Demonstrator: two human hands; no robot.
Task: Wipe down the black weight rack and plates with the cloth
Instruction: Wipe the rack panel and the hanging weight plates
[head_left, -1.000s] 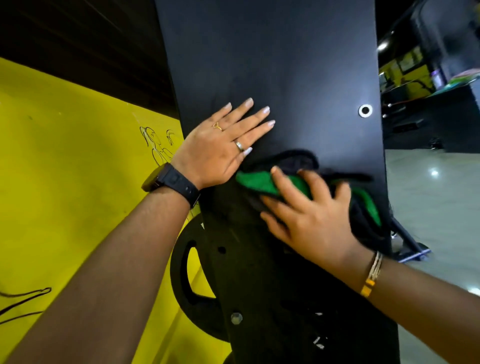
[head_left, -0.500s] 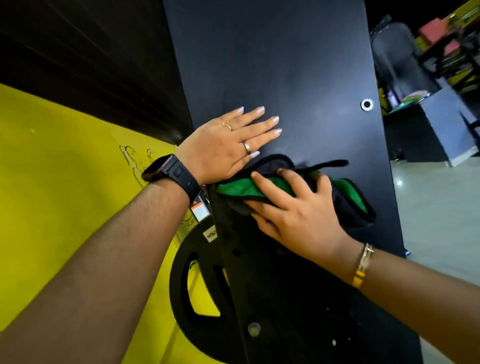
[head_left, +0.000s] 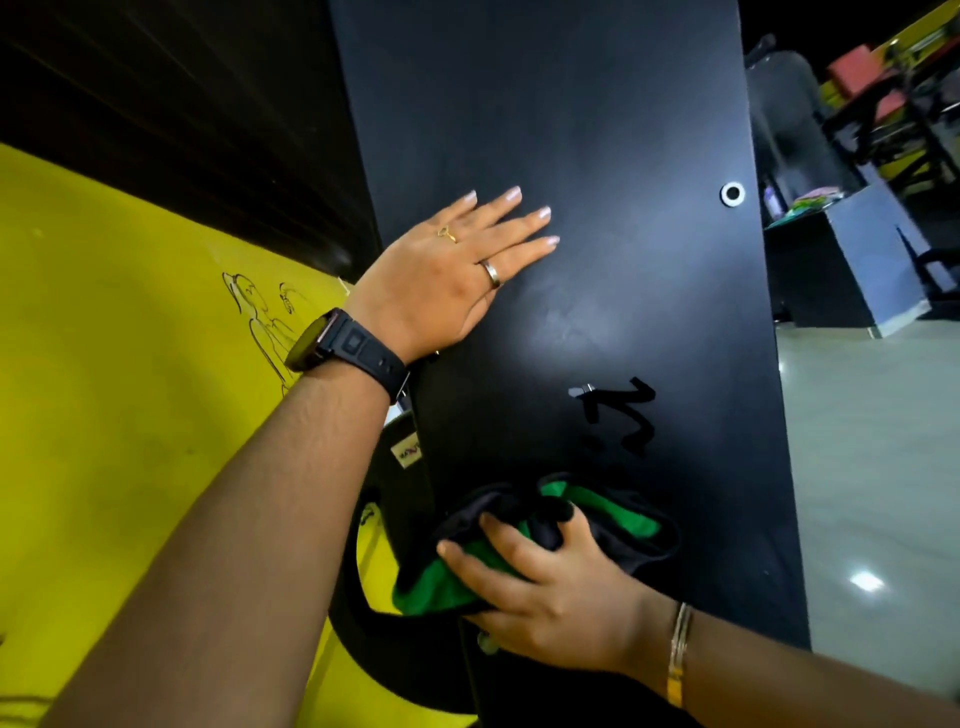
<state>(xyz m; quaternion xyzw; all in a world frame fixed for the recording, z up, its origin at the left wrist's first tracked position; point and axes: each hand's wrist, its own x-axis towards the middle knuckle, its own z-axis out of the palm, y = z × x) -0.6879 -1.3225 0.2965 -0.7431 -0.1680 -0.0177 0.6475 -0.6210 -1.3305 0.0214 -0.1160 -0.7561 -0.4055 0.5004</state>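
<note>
Single head-worn wide-angle view, set close to the rack (head_left: 597, 130), faces forward and down along both forearms; the black panel fills mid-frame top to bottom, left hand (head_left: 441, 275) centre-left, right hand (head_left: 561, 597) on cloth (head_left: 623, 525) low, wall (head_left: 130, 364) at left, floor (head_left: 872, 467) at right.

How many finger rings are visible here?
2, both on the left hand: a thin gold ring above, a plain band below it. The cloth covers some fingers of the right hand, so more may hide.
</note>
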